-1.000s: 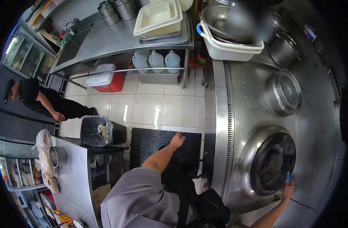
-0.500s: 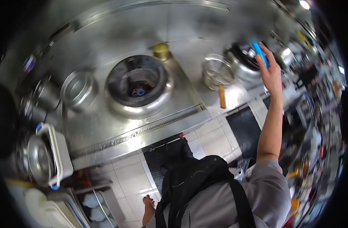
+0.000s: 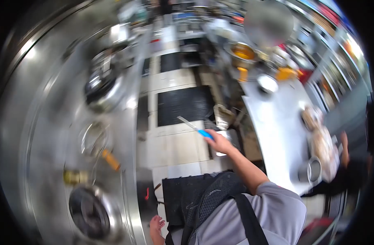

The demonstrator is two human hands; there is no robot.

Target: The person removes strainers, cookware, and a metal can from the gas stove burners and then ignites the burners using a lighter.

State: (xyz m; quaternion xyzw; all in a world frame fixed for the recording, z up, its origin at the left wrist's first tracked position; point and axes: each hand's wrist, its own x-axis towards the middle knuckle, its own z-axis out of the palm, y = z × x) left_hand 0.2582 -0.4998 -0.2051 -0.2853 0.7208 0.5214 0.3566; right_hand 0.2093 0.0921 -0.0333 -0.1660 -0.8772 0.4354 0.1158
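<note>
My right hand (image 3: 219, 142) is closed round the blue handle of a tool (image 3: 205, 134), whose thin metal end points up and left over the floor aisle. Low in the view, my left hand (image 3: 157, 223) hangs beside the stove edge with its fingers slightly curled and apart, holding nothing. To its left is a dark wok burner ring (image 3: 89, 212). A glass bowl or strainer (image 3: 93, 139) with an orange-brown handle (image 3: 111, 159) rests on the steel counter, near a yellowish can (image 3: 72, 177). Motion blurs much of the picture.
A steel worktable (image 3: 270, 134) runs along the right, bearing plastic bags (image 3: 323, 151), a metal pot (image 3: 310, 170) and a pan of orange liquid (image 3: 243, 51). Another person's arm (image 3: 344, 149) shows at the right edge. Black mats (image 3: 185, 106) lie on the tiles.
The view has swung right from the stove to the aisle. My right hand, still round the blue handle, has moved off the counter to over the aisle. The thin metal end now shows.
</note>
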